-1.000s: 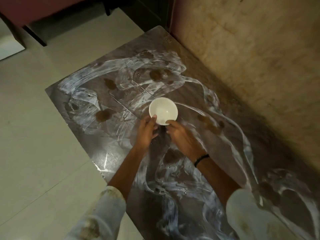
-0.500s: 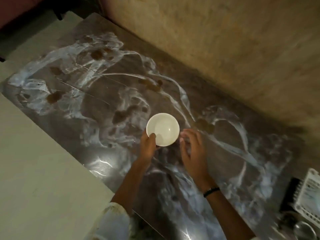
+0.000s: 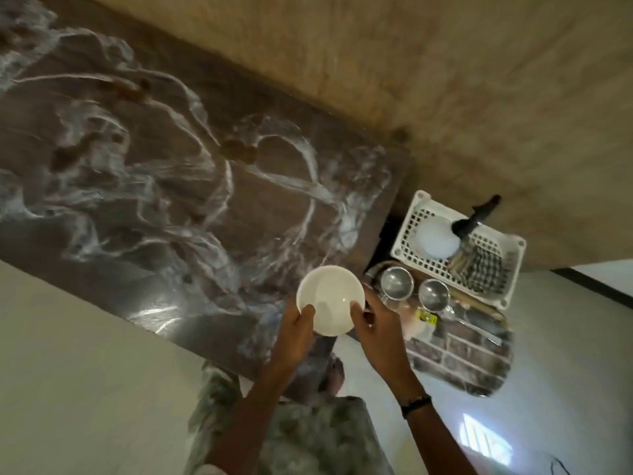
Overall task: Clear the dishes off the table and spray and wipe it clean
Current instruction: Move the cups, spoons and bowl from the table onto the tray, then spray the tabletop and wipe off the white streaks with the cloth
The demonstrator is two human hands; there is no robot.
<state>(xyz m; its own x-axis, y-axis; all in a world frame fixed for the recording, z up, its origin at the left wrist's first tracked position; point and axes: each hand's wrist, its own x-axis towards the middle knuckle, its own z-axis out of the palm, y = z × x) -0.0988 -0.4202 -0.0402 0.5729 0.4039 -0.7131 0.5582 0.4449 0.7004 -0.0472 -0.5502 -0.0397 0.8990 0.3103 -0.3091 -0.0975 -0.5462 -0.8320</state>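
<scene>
Fingers: left hand [image 3: 296, 329] grips the near-left rim of the white bowl [image 3: 330, 299], thumb hooked over the lip. Right hand [image 3: 375, 325] holds the near-right rim the same way, thumb tip on the inside edge. Both sets of fingers curl round the bowl; what they do underneath is hidden.

Bowl location: held at the near right corner of the surface [image 3: 144, 186], partly over its edge. Cannot tell whether it is lifted clear. It looks empty inside.

Risks, judged:
- The grip is on the near rim only, so the far side is unsupported. The bowl could tip forward if either thumb slips.
- The surface is streaked with white smears and brown spots. If that residue is wet, the fingers may be slick.
- The tray [image 3: 459, 351] on the floor just right of the bowl already carries things close together. Lowering the bowl among them could knock one over.
- The white basket [image 3: 411, 250] beyond the tray looks full, with little room left.

Count:
- white bowl in hand: one
- metal cups [image 3: 396, 282] on the tray: two
- spoon [image 3: 472, 325] on the tray: one visible
- white basket: one, holding one spray bottle [image 3: 442, 241] and one checked cloth [image 3: 479, 269]
- black wristband [image 3: 416, 402], right wrist: one
</scene>
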